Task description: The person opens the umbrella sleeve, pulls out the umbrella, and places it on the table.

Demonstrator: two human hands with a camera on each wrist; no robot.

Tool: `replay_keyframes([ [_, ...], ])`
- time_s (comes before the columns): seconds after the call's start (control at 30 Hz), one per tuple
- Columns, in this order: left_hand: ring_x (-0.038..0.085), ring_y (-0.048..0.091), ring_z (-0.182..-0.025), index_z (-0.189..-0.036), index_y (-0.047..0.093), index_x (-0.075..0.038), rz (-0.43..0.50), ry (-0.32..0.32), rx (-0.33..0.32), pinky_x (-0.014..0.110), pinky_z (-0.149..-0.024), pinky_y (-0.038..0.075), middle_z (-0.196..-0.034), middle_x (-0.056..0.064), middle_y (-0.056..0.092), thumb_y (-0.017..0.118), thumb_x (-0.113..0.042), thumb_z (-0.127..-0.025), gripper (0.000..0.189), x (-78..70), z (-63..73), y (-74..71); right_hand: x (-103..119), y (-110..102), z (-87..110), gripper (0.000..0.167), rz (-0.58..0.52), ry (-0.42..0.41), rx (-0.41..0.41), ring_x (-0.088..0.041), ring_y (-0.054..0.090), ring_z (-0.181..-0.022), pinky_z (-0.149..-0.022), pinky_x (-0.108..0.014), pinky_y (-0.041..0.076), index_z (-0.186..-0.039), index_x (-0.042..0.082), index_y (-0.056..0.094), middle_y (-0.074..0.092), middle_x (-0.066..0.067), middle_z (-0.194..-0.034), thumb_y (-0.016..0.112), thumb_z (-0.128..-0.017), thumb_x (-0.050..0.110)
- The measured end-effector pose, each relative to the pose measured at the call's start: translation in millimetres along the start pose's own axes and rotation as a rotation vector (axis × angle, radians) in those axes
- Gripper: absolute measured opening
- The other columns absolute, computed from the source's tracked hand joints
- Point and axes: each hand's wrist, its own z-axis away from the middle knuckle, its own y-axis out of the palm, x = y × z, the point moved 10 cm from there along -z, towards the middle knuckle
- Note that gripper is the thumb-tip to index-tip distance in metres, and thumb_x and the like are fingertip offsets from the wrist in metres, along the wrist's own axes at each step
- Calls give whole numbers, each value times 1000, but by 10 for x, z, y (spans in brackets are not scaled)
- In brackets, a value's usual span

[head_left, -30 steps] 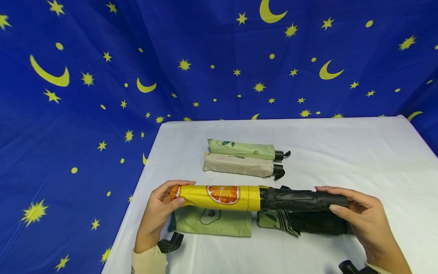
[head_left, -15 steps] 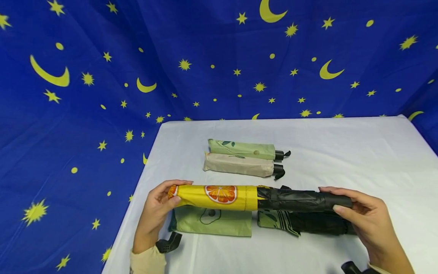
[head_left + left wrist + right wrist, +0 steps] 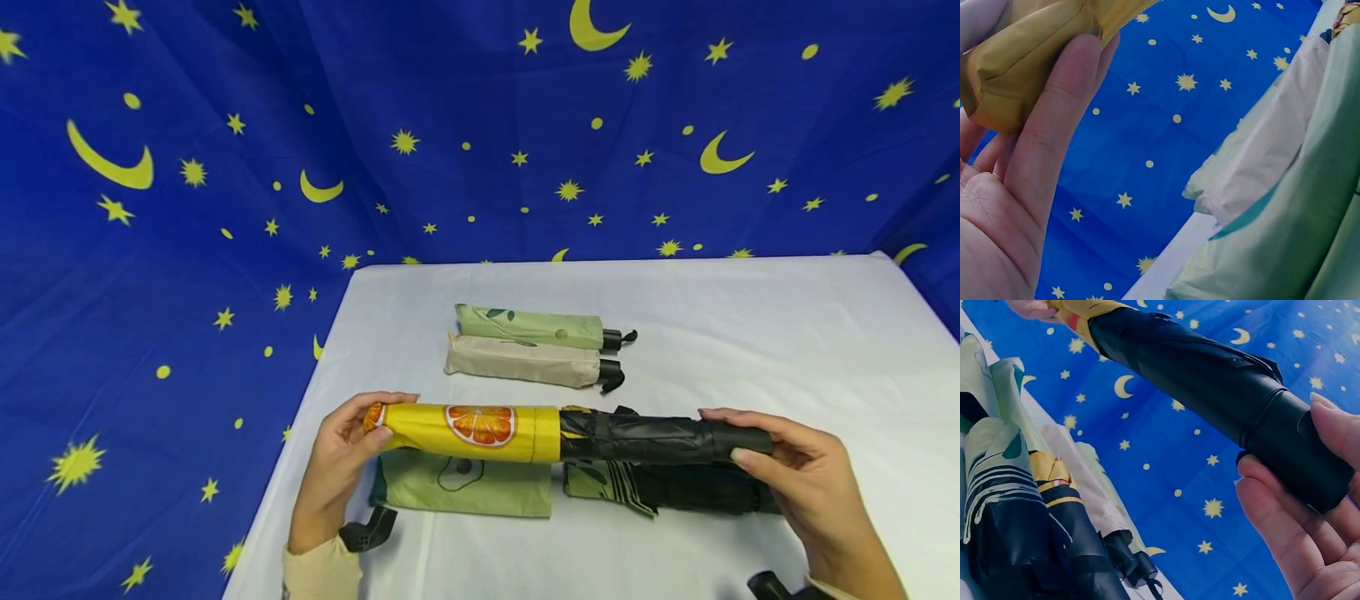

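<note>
A folded black umbrella [image 3: 637, 437] sits partly inside a yellow sleeve [image 3: 540, 433] printed with orange slices. My left hand [image 3: 341, 454] pinches the closed left end of this sleeve, thumb in front. At the other end, my right hand [image 3: 806, 475] grips the black handle [image 3: 1304, 456] between thumb and fingers. Held level, the umbrella hangs above a green sleeve [image 3: 487, 487] with an egg-like print and a black umbrella with green, striped fabric [image 3: 690, 487]. Another yellow-and-black umbrella [image 3: 1072, 519] lies beside that one, mostly hidden in the head view.
Farther back on the white-covered table [image 3: 750, 333] lie a light green sleeved umbrella [image 3: 532, 327] and a beige one [image 3: 525, 360], side by side with black handles to the right. A blue cloth [image 3: 487, 100] with moons and stars hangs behind and at the left.
The hands have moved slightly apart: my left hand with the yellow sleeve to the left, my right hand with the handle to the right. The things on the table stay put.
</note>
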Motion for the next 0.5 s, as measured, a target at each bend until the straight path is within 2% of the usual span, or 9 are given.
replay_keyframes([
  [0.2, 28, 64, -115, -137, 50, 16, 25, 26, 14, 33, -88, 58, -139, 25, 59, 46, 15, -101, 36, -43, -26, -4, 32, -74, 32, 42, -6, 11, -24, -34, 63, -123, -89, -37, 58, -126, -30, 48, 63, -30, -131, 39, -86, -39],
  [0.5, 28, 66, -112, -137, 50, 16, -14, 33, 3, 34, -86, 59, -138, 24, 60, 46, 15, -101, 36, -71, -21, -53, 64, -141, 51, 42, -16, -5, -30, -35, 62, -125, -89, -38, 58, -126, -31, 48, 62, -30, -131, 39, -86, -39],
])
